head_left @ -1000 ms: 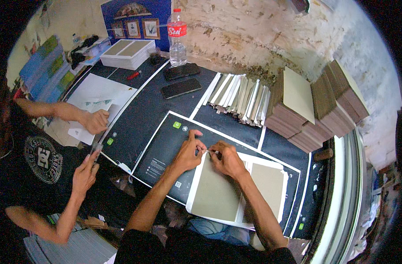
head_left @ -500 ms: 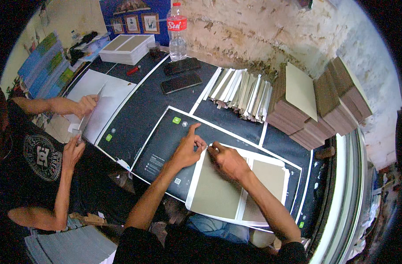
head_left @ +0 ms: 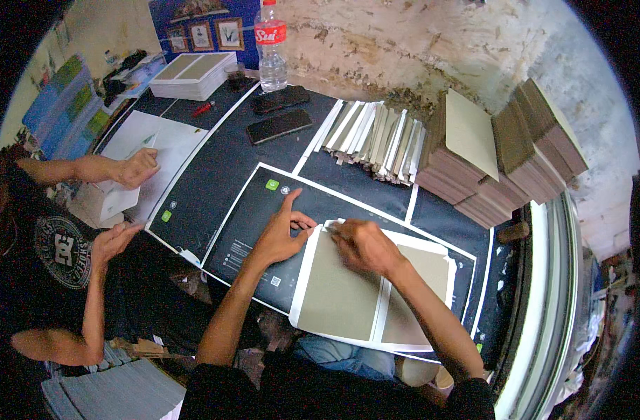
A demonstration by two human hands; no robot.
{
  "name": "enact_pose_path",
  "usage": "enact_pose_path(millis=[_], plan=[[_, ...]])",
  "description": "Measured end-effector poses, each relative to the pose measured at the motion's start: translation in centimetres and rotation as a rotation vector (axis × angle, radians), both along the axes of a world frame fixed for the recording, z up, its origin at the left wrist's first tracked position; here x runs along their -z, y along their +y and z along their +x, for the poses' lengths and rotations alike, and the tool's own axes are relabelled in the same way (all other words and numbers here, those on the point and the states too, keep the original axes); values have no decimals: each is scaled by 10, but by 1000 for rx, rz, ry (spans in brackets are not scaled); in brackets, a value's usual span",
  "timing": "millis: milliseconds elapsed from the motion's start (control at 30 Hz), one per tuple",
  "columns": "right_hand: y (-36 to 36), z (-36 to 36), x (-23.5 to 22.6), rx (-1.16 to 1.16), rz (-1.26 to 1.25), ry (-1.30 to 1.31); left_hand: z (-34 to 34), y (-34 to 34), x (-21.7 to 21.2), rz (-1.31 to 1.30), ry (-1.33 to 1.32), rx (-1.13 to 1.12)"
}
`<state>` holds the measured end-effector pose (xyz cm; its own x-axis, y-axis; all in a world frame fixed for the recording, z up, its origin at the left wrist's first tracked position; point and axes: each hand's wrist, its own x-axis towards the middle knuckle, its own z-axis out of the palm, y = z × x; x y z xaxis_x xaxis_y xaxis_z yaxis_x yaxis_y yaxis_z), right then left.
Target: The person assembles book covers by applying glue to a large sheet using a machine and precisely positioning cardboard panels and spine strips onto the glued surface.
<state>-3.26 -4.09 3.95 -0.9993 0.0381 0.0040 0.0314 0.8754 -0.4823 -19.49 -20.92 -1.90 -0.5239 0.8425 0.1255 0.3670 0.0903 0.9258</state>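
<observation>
In front of me lies a book cover (head_left: pixel 339 294): two grey-brown boards on a white sheet, with a white strip between them and white margins around. My left hand (head_left: pixel 283 234) rests by its upper left corner, index finger stretched forward and the other fingertips at the sheet's edge. Closed over that same corner is my right hand (head_left: pixel 367 246), its fingers pinched together. Whatever they hold is hidden and slightly blurred. A small piece of the white margin (head_left: pixel 330 225) sticks up between both hands.
A co-worker's hands (head_left: pixel 136 168) are at a white sheet (head_left: pixel 183 134) on the left. Beyond my hands are paper strips (head_left: pixel 376 140), stacked brown boards (head_left: pixel 456 164), two phones (head_left: pixel 279 127) and a water bottle (head_left: pixel 272 63). A stack of covers (head_left: pixel 194 80) stands at the back left.
My right hand has shifted slightly right, off the corner's tip, and the folded white margin there shows more. The co-worker's hands have moved apart, and the sheet held between them is lowered.
</observation>
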Motion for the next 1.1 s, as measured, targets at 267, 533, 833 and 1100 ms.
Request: enact_pose_path(millis=[267,533,833,1100], plan=[[4,-30,12,-62,59,47,14,8,-4,23,120,-108],[9,-37,23,-46,-17,101,15,12,7,93,167,-107],[12,-26,21,-47,-16,179,16,15,2,51,103,-156],[11,-19,31,-239,359,147,18,20,-3,-27,66,-178]])
